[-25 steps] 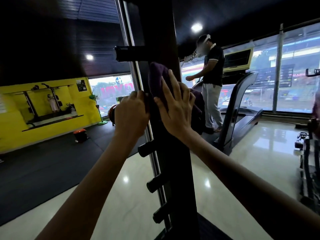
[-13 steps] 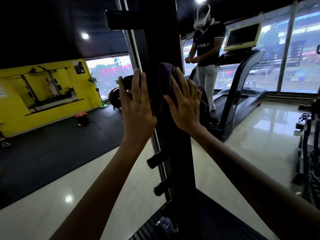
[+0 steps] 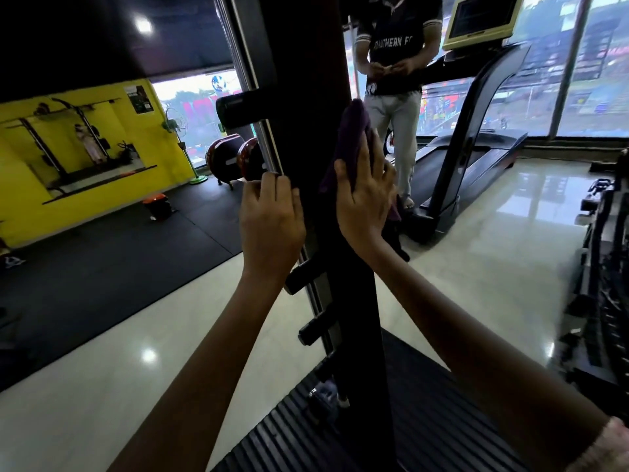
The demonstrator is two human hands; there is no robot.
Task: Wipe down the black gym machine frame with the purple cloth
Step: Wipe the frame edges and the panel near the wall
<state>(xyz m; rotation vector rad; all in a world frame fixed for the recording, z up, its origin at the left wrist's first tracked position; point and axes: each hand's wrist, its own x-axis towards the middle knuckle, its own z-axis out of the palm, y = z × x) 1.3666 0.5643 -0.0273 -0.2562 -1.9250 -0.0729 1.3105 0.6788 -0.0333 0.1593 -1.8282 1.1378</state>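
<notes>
Black machine frame (image 3: 306,97) upright at centre. Right hand (image 3: 366,195), fingers straight, presses purple cloth (image 3: 352,141) flat on the frame's 3 o'clock face. Left hand (image 3: 270,223) at 9 o'clock, fingers curled round the frame's edge.

The room is dim overall, and the black machine upright (image 3: 306,97) reads as a near-featureless dark mass with little surface detail. Daylight enters through the large windows (image 3: 595,73) right of the upright and a smaller one to its left, where the outdoor scene looks washed out. A round ceiling lamp (image 3: 143,25) left of the upright glows with a soft halo, mirrored as bright spots on the glossy floor (image 3: 149,356). The wide lens bends straight lines toward the edges. The far background seems slightly soft, perhaps from motion.
</notes>
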